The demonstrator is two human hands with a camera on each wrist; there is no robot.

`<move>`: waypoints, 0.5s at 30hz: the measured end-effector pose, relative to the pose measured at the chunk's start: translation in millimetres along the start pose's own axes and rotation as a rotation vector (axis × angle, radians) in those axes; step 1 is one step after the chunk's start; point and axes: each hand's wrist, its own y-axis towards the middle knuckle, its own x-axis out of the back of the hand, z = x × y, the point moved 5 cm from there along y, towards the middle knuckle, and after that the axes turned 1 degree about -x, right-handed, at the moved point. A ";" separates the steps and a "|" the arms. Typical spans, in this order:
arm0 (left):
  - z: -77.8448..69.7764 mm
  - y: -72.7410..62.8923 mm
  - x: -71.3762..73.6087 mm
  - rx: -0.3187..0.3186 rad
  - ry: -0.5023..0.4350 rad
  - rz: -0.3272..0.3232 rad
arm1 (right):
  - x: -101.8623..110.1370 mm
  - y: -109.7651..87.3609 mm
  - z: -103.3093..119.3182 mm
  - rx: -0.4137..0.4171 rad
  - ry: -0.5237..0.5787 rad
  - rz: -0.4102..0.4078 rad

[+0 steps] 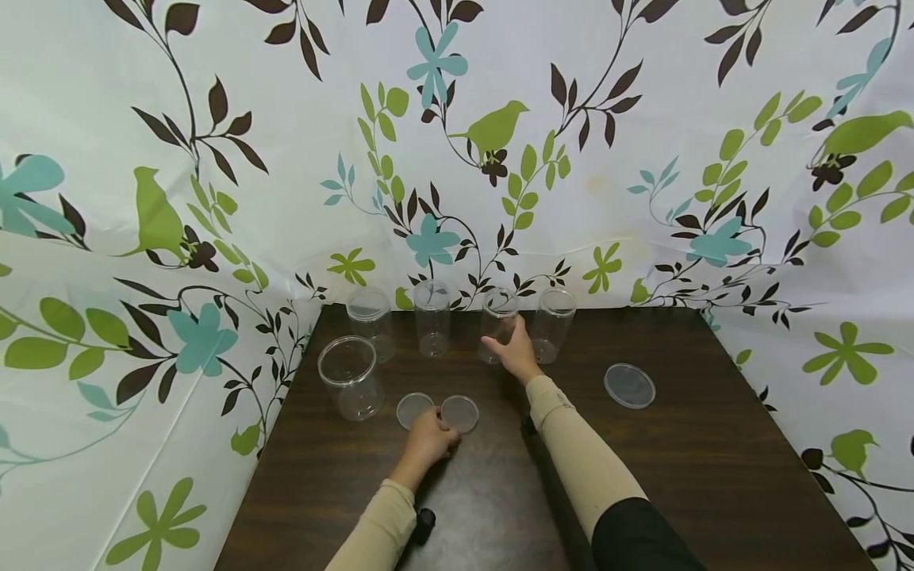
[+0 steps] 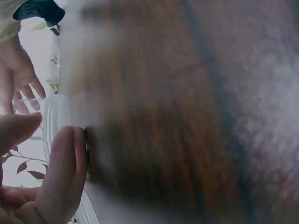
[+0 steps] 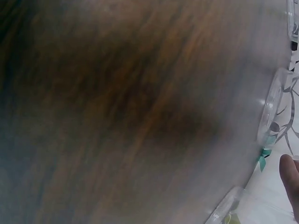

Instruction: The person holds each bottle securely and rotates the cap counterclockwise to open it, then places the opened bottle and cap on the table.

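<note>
My left hand (image 1: 428, 440) is low over the table, thumb and fingers pinching the edge of a round clear lid (image 1: 460, 414). Close up in the left wrist view, the lid's rim (image 2: 57, 112) runs between thumb and fingers (image 2: 65, 163). A second clear lid (image 1: 414, 411) lies just left of it. Farther back, my right hand (image 1: 520, 357) reaches to a tall clear jar (image 1: 497, 317), thumb and fingers spread at its near side. In the right wrist view only the thumb (image 3: 290, 182) shows; the other fingers are out of frame.
Another tall jar (image 1: 557, 321) stands right beside the right hand. Two more, a jar (image 1: 432, 317) and a jar (image 1: 371, 321), line the back edge. A wider jar (image 1: 351, 381) stands front left. One larger lid (image 1: 630, 386) lies at the right on the dark table (image 1: 685, 476).
</note>
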 end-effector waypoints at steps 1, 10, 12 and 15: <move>-1.2 -0.1 -0.2 -0.019 0.064 -0.021 | 0.0 0.2 0.2 -0.001 -0.005 -0.002; -6.8 -0.7 -7.9 -0.161 0.285 -0.186 | -0.4 -0.4 -2.1 -0.022 -0.036 -0.004; -6.0 0.1 -8.5 -0.144 0.300 -0.187 | -0.4 -0.9 -2.3 -0.012 -0.050 -0.004; -5.3 0.9 -8.2 -0.109 0.317 -0.170 | 0.1 -2.2 -2.2 0.007 -0.052 -0.008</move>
